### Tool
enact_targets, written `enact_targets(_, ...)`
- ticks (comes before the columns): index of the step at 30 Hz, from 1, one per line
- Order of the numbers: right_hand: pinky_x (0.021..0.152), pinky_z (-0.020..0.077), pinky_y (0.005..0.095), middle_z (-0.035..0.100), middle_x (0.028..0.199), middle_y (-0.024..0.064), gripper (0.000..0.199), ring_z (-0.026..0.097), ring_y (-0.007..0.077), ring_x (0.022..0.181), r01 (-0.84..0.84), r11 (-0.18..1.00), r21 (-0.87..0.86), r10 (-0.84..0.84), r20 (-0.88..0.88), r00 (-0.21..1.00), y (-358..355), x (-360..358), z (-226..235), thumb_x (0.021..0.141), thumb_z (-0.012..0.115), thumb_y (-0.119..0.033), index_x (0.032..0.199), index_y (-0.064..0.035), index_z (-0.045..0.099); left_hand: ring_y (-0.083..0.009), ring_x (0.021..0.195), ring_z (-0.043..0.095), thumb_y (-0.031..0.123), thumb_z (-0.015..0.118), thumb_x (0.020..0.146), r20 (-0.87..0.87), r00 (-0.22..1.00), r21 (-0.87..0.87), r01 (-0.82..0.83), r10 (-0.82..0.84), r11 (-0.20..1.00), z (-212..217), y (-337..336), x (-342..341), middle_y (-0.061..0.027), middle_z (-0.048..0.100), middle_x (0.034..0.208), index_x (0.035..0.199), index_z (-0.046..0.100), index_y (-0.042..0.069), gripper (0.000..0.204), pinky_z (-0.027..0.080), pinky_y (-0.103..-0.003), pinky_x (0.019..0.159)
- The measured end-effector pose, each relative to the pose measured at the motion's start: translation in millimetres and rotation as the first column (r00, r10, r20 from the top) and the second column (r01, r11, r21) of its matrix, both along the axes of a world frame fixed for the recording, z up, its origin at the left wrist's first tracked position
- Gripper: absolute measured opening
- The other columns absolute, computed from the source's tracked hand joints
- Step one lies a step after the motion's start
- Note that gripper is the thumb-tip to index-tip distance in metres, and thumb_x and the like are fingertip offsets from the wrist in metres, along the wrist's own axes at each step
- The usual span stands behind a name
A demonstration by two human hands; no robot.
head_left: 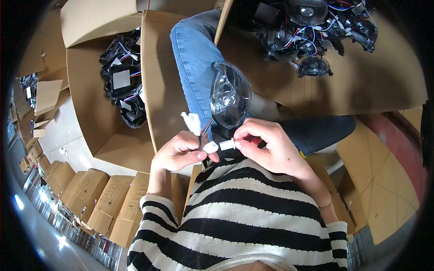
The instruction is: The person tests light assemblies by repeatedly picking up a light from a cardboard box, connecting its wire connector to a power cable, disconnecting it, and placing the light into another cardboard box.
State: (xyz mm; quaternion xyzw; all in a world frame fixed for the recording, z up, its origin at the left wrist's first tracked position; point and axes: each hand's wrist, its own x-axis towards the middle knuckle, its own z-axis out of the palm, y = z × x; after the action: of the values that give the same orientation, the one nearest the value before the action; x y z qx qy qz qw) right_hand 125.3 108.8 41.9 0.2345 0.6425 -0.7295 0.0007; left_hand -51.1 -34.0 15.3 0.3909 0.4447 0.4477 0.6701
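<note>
My left hand [178,151] is closed, pinching a white wire connector [210,147] between thumb and finger. A second white plug [192,123] sticks up above that hand on a dark wire. My right hand [266,145] pinches another white connector [227,144], its end facing the left one across a small gap. Just beyond both hands, a lamp unit with a clear rounded lens [230,95] rests against my leg. Red and dark wires run down from the lamp towards my left hand. The lamp's lower part is partly hidden.
An open carton [105,140] at the left holds several dark lamp units [122,80]. More lamps with coloured wires [312,34] lie in a large carton [361,86] at the far right. Closed boxes [108,198] stand in a row at the lower left. My jeans-clad leg [192,54] stretches between the cartons.
</note>
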Motion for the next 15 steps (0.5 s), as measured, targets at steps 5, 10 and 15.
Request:
enact_targets(5,0.046,0.034,0.0216,0.05,0.067,0.0044,0.005,0.045,0.0097,0.054,-0.008,0.999,0.053,0.012,-0.063,0.998,1,2,0,0.074,0.057,0.0,0.076,0.0006,0.053,-0.0206,0.053,0.047,0.014,0.051,0.08,0.018,0.989,0.143,0.144,-0.148,0.979,-9,9,1,-0.0052,0.055,0.06,0.071,0.06,0.002,0.018,0.034,-0.03,0.054)
enact_targets(10,0.044,0.0329,0.023,0.05,0.064,0.0045,0.007,0.045,0.0115,0.053,-0.058,0.99,0.129,0.065,-0.052,0.997,6,9,1,0.071,0.059,-0.001,0.074,-0.0001,0.053,-0.0202,0.054,0.044,0.016,0.051,0.081,0.082,0.981,0.061,0.173,-0.178,0.983,-12,10,0,-0.0045,0.051,0.056,0.065,0.058,0.004,0.021,0.031,-0.031,0.054)
enact_targets(15,0.045,0.0341,0.0273,0.049,0.062,0.0061,0.007,0.046,0.0166,0.052,0.037,0.971,0.235,-0.017,-0.089,0.996,2,9,0,0.07,0.058,0.0,0.071,-0.0002,0.052,-0.0214,0.054,0.046,0.017,0.05,0.082,0.009,0.976,0.106,0.216,-0.218,0.971,-9,20,1,-0.0047,0.052,0.057,0.065,0.057,0.004,0.022,0.033,-0.03,0.056)
